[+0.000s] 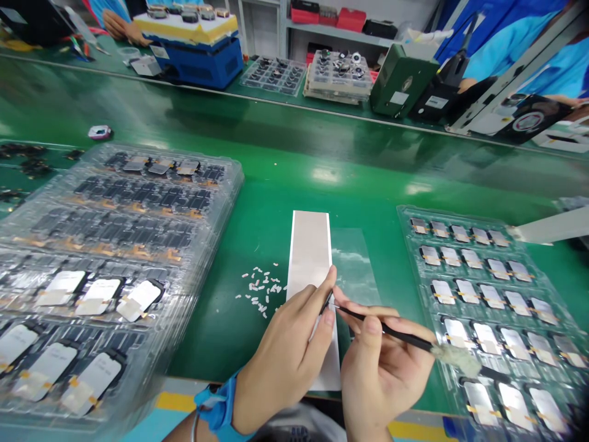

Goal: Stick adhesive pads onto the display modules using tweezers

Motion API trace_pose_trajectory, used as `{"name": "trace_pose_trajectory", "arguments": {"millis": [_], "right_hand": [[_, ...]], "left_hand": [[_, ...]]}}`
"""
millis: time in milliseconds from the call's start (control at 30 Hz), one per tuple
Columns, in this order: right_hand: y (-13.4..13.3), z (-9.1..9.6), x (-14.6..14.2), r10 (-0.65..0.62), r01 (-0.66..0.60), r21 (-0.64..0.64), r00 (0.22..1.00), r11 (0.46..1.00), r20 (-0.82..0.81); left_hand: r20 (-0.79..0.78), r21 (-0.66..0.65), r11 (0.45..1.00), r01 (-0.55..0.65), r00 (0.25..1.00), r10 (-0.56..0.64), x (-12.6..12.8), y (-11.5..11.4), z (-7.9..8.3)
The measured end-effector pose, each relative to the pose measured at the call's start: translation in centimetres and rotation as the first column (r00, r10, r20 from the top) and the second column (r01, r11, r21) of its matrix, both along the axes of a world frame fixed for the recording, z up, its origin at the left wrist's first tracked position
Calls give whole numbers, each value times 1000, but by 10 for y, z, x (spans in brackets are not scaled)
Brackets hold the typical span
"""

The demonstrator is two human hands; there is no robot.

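Note:
My left hand (294,344), with a blue watch band on the wrist, pinches a small thin dark part (327,302) between thumb and fingers; most of that part is hidden. In my right hand (386,362) is a pair of slim black tweezers (405,335), its rear wrapped in pale tape. The thin tip meets the dark part at my left fingertips. Beneath both hands lies a long strip of beige, white-edged sheet (311,245), with a clear film (354,258) beside it. Small white scraps (262,288) are scattered to the left of the strip.
On the left, stacked clear trays (225,184) hold dark modules and silver-faced units. Another clear tray (414,245) at right carries rows of silver parts. A raised shelf behind bears a blue box (202,64) and a green box (402,80). Co-workers' hands (120,27) show beyond it.

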State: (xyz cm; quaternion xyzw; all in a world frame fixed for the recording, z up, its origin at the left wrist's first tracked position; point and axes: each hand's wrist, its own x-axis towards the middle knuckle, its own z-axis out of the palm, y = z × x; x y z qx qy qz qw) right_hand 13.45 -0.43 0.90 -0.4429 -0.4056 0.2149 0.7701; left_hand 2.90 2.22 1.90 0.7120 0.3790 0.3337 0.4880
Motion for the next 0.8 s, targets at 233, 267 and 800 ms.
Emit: {"name": "trace_pose_trajectory", "arguments": {"millis": [233, 267, 800], "right_hand": [[1, 0, 0, 5, -5, -13, 1000, 1000, -1], [1, 0, 1, 3, -3, -13, 1000, 1000, 1], [-2, -2, 4, -18, 16, 19, 995, 1000, 101]], "left_hand": [[-15, 5, 1000, -4, 1000, 4, -1, -1, 0], [-15, 8, 1000, -6, 1000, 7, -1, 0, 0], [-51, 31, 999, -13, 999, 15, -1, 1, -1]]}}
